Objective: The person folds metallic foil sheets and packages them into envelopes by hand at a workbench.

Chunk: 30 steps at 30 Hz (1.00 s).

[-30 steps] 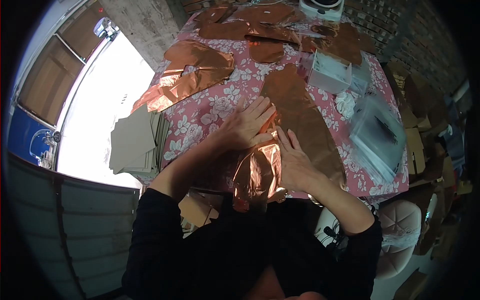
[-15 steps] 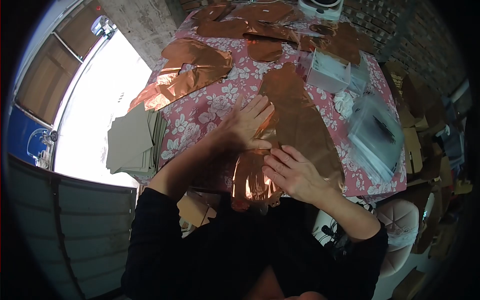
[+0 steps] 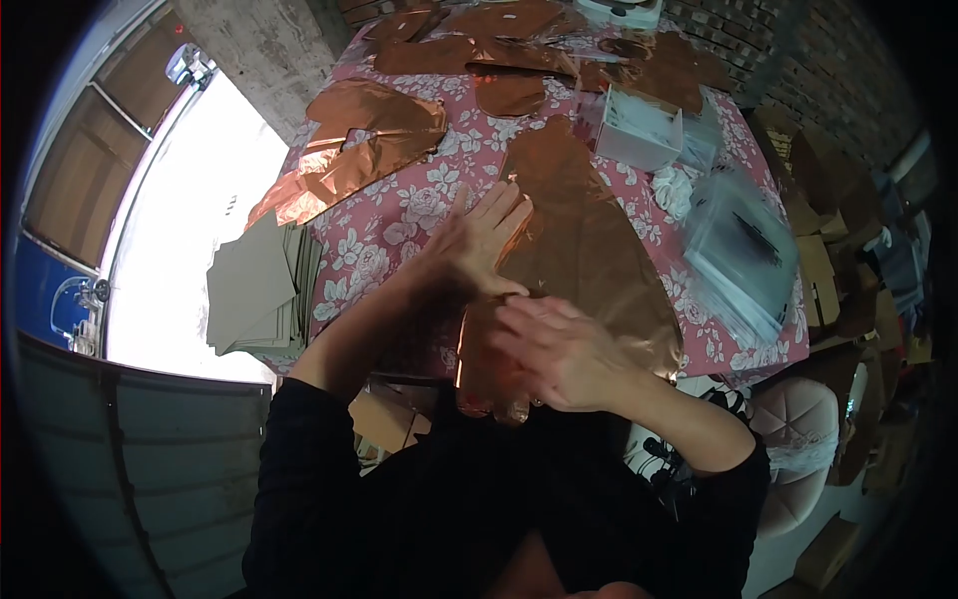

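A large copper-coloured foil sheet (image 3: 589,240) lies on the pink floral tablecloth in front of me, its near part hanging at the table's edge. My left hand (image 3: 486,235) is flat on the foil's left side, fingers stretched forward and thumb pointing right. Just right of and below that thumb, my right hand (image 3: 559,349) is over the near part of the foil, its fingers extended and blurred by motion. Another copper foil piece with a small opening (image 3: 379,140) lies farther left.
Grey card sheets (image 3: 254,285) are stacked at the left table edge. To the right are a white box (image 3: 641,135), a crumpled white bundle (image 3: 674,192) and clear plastic bags (image 3: 743,260). More copper foil (image 3: 509,55) lies at the back. A padded stool (image 3: 795,439) stands at right.
My right hand has shifted slightly left and down over the near foil, which looks flatter and less shiny. My left hand remains pressed on the foil. The whole view has shifted a little.
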Each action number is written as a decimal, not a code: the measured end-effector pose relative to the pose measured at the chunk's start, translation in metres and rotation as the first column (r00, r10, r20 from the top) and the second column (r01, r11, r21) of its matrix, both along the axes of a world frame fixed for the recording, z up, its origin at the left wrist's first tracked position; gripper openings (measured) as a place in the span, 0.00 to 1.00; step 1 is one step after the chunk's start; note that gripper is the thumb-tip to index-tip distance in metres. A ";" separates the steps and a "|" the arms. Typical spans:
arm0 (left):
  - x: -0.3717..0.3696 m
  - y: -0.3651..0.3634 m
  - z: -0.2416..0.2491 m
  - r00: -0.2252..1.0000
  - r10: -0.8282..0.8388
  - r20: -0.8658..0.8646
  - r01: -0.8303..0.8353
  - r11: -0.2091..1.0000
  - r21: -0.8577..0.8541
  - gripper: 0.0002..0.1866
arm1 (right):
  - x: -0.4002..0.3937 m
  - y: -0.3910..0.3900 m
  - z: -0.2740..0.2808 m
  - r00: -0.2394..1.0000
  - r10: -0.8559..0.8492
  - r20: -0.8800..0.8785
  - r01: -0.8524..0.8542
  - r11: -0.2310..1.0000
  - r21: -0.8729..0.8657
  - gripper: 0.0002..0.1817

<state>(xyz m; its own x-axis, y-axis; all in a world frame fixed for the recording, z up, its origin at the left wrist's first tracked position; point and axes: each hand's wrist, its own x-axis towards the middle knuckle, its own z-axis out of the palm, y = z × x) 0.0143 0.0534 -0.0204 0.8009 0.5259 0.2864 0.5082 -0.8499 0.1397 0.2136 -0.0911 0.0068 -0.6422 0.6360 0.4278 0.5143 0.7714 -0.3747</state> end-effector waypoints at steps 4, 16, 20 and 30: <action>0.000 -0.001 0.003 1.000 0.002 0.011 -0.002 1.000 -0.014 0.59 | -0.006 -0.005 -0.016 0.968 0.167 0.189 -0.156 0.985 -0.073 0.28; 0.004 -0.030 0.025 0.996 -0.089 0.017 0.082 0.964 0.252 0.42 | -0.002 -0.013 -0.025 0.952 0.140 0.272 -0.113 0.987 -0.112 0.34; 0.000 -0.037 0.009 0.989 -0.132 0.072 0.108 0.956 0.274 0.38 | -0.003 -0.014 -0.024 0.971 0.145 0.188 -0.130 0.987 -0.092 0.33; -0.001 -0.040 0.006 0.993 -0.113 0.028 0.111 0.992 0.064 0.51 | 0.031 -0.024 -0.001 0.996 -0.070 0.054 0.076 0.989 -0.126 0.18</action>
<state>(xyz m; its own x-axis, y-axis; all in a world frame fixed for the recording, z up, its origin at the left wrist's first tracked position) 0.0132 0.0133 -0.0141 0.8434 0.4140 0.3424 0.4059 -0.9086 0.0989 0.2446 -0.1154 0.0057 -0.6105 0.7292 0.3092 0.5878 0.6788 -0.4402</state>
